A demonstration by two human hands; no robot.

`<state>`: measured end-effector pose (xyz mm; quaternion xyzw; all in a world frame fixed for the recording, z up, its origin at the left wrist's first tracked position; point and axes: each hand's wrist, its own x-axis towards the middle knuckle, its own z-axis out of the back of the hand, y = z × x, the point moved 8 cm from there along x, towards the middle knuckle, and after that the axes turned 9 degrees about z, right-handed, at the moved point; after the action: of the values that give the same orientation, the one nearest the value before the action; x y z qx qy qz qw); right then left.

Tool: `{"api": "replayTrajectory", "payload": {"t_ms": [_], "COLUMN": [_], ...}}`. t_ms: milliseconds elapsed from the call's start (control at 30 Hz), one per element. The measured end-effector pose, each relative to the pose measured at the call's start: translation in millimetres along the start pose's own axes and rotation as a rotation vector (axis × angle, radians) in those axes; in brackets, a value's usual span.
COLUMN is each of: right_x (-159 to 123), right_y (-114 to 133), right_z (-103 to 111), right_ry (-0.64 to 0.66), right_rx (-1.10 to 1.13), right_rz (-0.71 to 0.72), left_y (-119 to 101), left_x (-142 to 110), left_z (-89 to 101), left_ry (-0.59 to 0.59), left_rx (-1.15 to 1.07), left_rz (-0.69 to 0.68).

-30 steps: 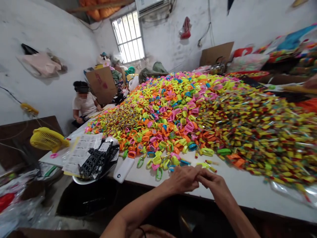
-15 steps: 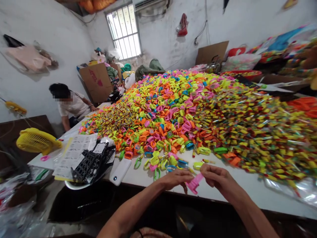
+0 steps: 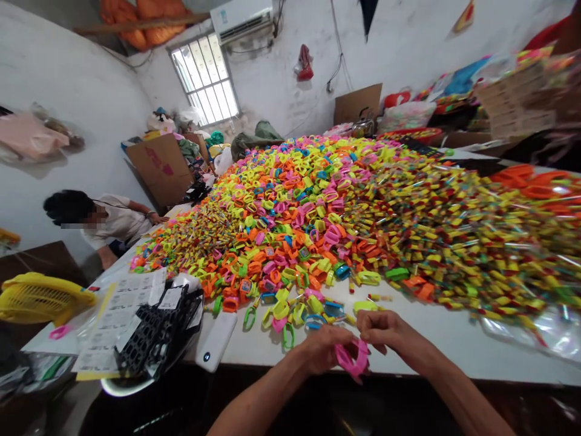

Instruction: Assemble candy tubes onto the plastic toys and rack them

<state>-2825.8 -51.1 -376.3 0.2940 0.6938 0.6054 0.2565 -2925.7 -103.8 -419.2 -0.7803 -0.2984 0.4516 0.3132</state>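
To the right of the white device (image 3: pixel 216 342) on the desk (image 3: pixel 258 352), the left hand (image 3: pixel 320 349), nearer that device, holds a pink band (image 3: pixel 360 361) slanting down and away from it, the right hand (image 3: pixel 388 331) curled just beyond, its grip unclear.

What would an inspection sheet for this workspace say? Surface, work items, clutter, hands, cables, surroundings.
Surface: white table, heavily covered; a bare strip shows along the near edge.
Work items: pink band at the hands; pile of multicoloured bands; heap of yellow-and-red pieces to its right.
Clutter: white device, printed sheets, bowl with black patterned items.
Hands: left hand holds the pink band; right hand is close against it, grip unclear.
Cables: dark cable hanging on the back wall.
Surroundings: barred window, air conditioner, another person at the table's left side.
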Motion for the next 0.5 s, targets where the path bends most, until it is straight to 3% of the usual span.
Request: {"api": "replayTrajectory", "payload": {"t_ms": [67, 167, 367, 500], "right_x": [2.3, 4.3, 4.8, 7.3], "right_y": [-8.1, -14.8, 1.7, 2.7], "right_z": [-0.8, 3.1, 15.6, 12.5], "right_ry": [0.019, -0.01, -0.133, -0.139], "right_rx": [-0.013, -0.004, 0.078, 0.064], "right_rz": [-0.025, -0.038, 0.009, 0.007], "left_y": [3.7, 1.6, -16.5, -24.1], "left_x": [5.2, 6.6, -10.6, -13.6], "left_z": [4.9, 6.4, -8.1, -3.2], "left_ry": [-0.058, -0.118, 0.008, -0.054], "left_rx": [-0.055, 0.068, 0.2, 0.401], "left_rz": [0.023, 0.045, 0.066, 0.041]}}
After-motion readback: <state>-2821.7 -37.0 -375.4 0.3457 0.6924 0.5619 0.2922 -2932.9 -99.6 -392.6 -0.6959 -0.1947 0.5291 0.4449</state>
